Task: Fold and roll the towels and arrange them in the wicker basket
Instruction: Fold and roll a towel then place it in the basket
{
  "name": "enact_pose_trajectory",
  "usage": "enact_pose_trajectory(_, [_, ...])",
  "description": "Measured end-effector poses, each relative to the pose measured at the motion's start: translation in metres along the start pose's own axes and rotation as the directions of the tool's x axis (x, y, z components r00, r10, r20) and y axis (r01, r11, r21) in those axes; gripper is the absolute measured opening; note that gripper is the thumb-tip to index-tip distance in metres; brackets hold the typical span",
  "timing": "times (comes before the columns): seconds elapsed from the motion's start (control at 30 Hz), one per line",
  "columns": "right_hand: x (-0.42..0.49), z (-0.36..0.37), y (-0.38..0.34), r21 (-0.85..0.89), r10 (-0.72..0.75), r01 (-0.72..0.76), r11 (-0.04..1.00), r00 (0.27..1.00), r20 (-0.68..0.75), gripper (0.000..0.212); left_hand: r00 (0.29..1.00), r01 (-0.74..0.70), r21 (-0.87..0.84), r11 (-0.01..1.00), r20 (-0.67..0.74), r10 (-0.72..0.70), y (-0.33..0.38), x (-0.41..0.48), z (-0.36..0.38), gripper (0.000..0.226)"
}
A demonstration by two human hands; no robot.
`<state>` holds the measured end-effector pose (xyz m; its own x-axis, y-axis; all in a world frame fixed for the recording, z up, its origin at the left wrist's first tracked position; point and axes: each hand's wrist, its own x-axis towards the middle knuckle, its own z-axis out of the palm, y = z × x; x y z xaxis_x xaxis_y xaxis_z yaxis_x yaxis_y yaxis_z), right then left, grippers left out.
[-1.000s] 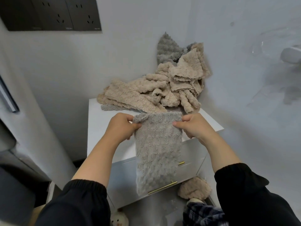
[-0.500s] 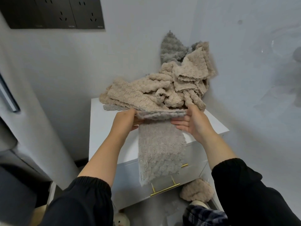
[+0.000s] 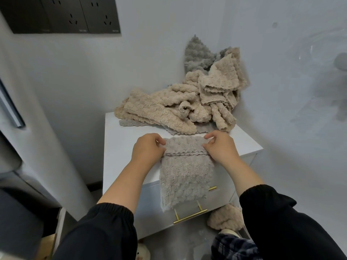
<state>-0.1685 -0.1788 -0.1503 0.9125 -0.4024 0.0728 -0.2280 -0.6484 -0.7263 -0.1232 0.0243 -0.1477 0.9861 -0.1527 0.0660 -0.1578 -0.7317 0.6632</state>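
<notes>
The grey towel lies across the front edge of the white cabinet. Its far end is turned back on itself in a short fold, and the rest hangs down the drawer fronts, ending just above a gold handle. The left hand pinches the fold's left end and the right hand its right end, fingers curled onto the cloth. A loose pile of towels, beige and grey, sits at the back of the cabinet top. A beige towel lies low by the cabinet's right side.
</notes>
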Motion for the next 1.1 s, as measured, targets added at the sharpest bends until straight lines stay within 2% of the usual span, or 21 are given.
enact_pose_trajectory(0.07, [-0.002,0.001,0.000,-0.055,-0.025,0.026,0.998,1.000,0.013,0.027,1.000,-0.011,0.039,0.999,0.000,0.011,-0.003,0.002,0.005,0.021])
enact_pose_trajectory(0.17, [-0.002,0.001,-0.001,-0.080,-0.043,0.050,0.996,0.996,0.079,0.040,0.997,-0.020,0.079,0.997,0.077,0.013,-0.006,0.007,0.008,0.051])
enact_pose_trajectory(0.33, [-0.003,-0.006,-0.005,-0.037,-0.065,0.075,0.997,0.973,0.221,0.051,0.994,-0.017,0.071,0.997,0.107,0.009,-0.007,0.009,0.006,0.057])
enact_pose_trajectory(0.4, [-0.003,-0.011,-0.006,-0.022,-0.028,0.035,0.999,0.962,0.272,0.057,0.992,0.000,0.082,0.997,0.124,-0.010,-0.005,0.008,0.004,0.051])
enact_pose_trajectory(0.5, [-0.001,-0.016,-0.006,-0.013,0.020,-0.017,1.000,0.948,0.319,0.055,0.990,-0.023,0.079,0.997,0.140,0.012,-0.003,0.006,-0.001,0.002])
enact_pose_trajectory(0.53, [0.000,-0.017,-0.007,-0.018,0.035,-0.030,0.999,0.948,0.315,0.047,0.990,-0.019,0.057,0.998,0.139,0.011,-0.003,0.006,-0.002,0.007])
enact_pose_trajectory(0.63, [-0.001,-0.018,-0.009,0.017,0.060,-0.067,0.998,0.966,0.252,0.012,0.995,-0.029,-0.021,0.999,0.093,0.031,-0.003,0.005,-0.004,0.005])
enact_pose_trajectory(0.73, [0.001,-0.018,-0.009,0.052,0.028,-0.036,0.998,0.987,0.158,0.029,0.998,-0.049,-0.079,0.996,-0.047,0.046,0.004,0.003,-0.005,0.013])
enact_pose_trajectory(0.83, [0.001,-0.016,-0.013,0.119,-0.028,0.023,0.993,0.999,0.044,0.014,0.985,-0.076,-0.165,0.983,-0.164,0.049,0.010,0.002,-0.004,0.018])
enact_pose_trajectory(0.97, [0.000,-0.015,-0.015,0.173,-0.094,0.107,0.979,0.992,-0.082,0.023,0.975,-0.111,-0.246,0.963,-0.214,0.057,0.013,0.001,-0.005,0.023])
enact_pose_trajectory(1.1, [-0.004,-0.017,-0.015,0.110,-0.157,0.172,0.979,0.979,-0.127,0.023,0.976,-0.128,-0.250,0.960,-0.206,0.076,0.013,0.001,-0.003,0.025])
